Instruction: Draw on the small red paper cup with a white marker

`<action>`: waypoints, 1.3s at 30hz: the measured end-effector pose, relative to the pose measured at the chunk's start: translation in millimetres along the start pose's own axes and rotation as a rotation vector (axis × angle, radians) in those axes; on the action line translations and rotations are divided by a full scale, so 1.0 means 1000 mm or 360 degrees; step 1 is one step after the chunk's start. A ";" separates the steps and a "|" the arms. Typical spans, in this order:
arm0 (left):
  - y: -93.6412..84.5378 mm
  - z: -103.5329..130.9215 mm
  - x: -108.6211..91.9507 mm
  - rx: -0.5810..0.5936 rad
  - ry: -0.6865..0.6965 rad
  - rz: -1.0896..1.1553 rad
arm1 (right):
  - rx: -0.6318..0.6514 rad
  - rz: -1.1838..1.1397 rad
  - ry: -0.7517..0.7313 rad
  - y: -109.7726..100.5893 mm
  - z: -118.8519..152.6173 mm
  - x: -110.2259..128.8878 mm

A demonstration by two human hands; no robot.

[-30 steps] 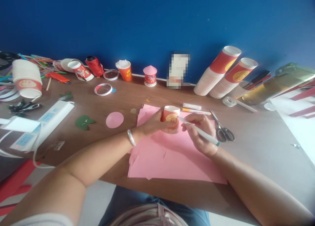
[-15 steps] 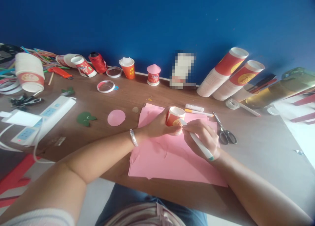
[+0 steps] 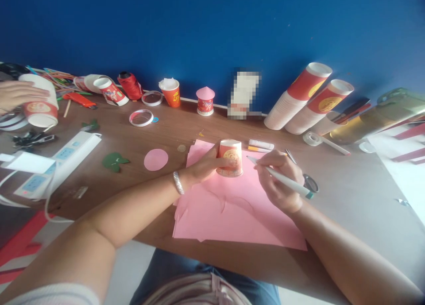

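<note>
My left hand is closed around a red and white paper cup with a gold emblem. The cup's wider end faces down, just over a stack of pink paper. Between the fingers of my right hand is a white pen with a green end. Its tip is a little to the right of the cup, apart from it. Behind the paper lie a white glue-stick-like tube and an orange pen partly hidden by my right hand. Scissors are partly covered by that hand.
Another person's hand touches large paper cups at far left. A power strip, a pink circle and green paper lie left. A small pink-roofed cup stands behind; two cup stacks lean right.
My right hand has drawn the pen away from the cup to the right. The cup has moved slightly left and is tilted differently. Another person's hand has appeared at far left.
</note>
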State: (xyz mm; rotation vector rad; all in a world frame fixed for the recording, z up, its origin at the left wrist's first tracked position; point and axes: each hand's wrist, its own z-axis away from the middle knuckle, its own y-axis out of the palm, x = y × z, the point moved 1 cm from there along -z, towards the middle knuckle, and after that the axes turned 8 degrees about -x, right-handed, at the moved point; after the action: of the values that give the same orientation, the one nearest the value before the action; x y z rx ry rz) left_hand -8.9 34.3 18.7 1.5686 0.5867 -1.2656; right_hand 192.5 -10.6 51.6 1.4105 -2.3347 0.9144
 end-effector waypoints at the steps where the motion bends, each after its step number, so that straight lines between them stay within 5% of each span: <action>1: 0.000 0.000 0.000 0.0011 -0.0036 0.0035 | 0.0016 0.0019 0.0006 -0.001 -0.001 0.000; 13: -0.003 -0.002 0.004 -0.0073 -0.0170 0.0146 | 0.0127 -0.0009 0.0042 0.001 -0.004 0.006; 21: -0.007 -0.004 0.007 -0.0161 -0.0112 0.0120 | 0.0056 0.0140 -0.0179 0.001 -0.002 0.006; 28: -0.009 -0.006 0.006 -0.0009 0.0015 0.0218 | 0.0064 0.0114 -0.0176 0.002 0.014 0.011; 39: -0.014 -0.004 0.009 -0.0106 -0.0098 0.0287 | 0.0174 0.0058 -0.0447 0.001 0.019 0.010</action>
State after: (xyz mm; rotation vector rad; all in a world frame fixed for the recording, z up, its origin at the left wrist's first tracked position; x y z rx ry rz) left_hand -15.6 40.9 4.9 1.4869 0.4335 -1.1431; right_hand 188.6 -29.8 42.2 1.6390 -2.5531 0.9182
